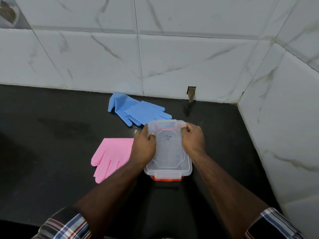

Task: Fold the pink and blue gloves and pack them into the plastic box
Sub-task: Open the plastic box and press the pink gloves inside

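Observation:
A clear plastic box (168, 157) with a clear lid and red clips stands on the black counter, lid on. My left hand (144, 146) grips the lid's far left corner. My right hand (193, 138) grips its far right corner. The pink gloves (112, 156) lie flat to the left of the box, fingers pointing toward me, partly hidden by my left wrist. The blue gloves (136, 111) lie stacked behind the box near the wall, fingers pointing right.
The black counter (51, 144) runs left and toward me. White marble-look tiled walls (172, 57) close it off at the back and on the right. A small broken notch (191, 94) sits at the base of the back wall.

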A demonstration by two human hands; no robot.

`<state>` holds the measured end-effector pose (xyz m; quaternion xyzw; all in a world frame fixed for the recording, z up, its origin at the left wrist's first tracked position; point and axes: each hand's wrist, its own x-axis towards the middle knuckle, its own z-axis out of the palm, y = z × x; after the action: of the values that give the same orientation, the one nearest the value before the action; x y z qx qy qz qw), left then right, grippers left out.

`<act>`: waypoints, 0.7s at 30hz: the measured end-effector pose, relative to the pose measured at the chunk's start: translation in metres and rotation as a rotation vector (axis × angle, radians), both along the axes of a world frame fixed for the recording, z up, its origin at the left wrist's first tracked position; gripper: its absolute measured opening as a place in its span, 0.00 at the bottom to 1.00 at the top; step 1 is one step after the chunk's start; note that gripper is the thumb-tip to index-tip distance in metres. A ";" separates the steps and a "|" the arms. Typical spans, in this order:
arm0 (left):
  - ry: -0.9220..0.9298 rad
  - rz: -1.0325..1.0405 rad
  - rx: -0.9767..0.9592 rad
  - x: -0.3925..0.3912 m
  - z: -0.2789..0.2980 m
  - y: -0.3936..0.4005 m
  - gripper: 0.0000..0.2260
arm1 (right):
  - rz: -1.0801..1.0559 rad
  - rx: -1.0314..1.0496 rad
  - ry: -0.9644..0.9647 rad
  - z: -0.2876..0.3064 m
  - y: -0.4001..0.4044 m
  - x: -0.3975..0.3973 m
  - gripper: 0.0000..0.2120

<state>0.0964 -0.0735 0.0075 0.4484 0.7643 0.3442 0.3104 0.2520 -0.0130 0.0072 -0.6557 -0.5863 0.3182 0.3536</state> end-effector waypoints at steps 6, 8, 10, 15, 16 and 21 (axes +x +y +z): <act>0.033 -0.010 -0.020 0.000 -0.001 0.001 0.22 | 0.004 0.040 0.053 -0.002 -0.001 0.003 0.10; 0.030 -0.013 -0.010 0.000 -0.002 0.001 0.22 | 0.004 0.045 0.053 0.001 -0.002 0.003 0.10; 0.024 -0.012 -0.001 0.000 -0.002 0.000 0.22 | 0.015 0.061 0.051 0.006 -0.004 0.003 0.10; 0.025 -0.004 -0.028 0.001 0.000 0.001 0.23 | 0.074 -0.067 0.159 0.022 -0.012 0.015 0.08; 0.017 0.008 -0.030 0.002 0.000 0.001 0.23 | 0.091 -0.123 0.201 0.026 -0.016 0.019 0.09; -0.015 0.014 -0.011 0.002 0.001 0.000 0.23 | 0.231 -0.324 0.262 0.036 -0.047 0.046 0.08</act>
<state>0.0987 -0.0733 0.0082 0.4387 0.7670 0.3454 0.3162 0.2980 -0.0598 0.0436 -0.5855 -0.5478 0.5290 0.2779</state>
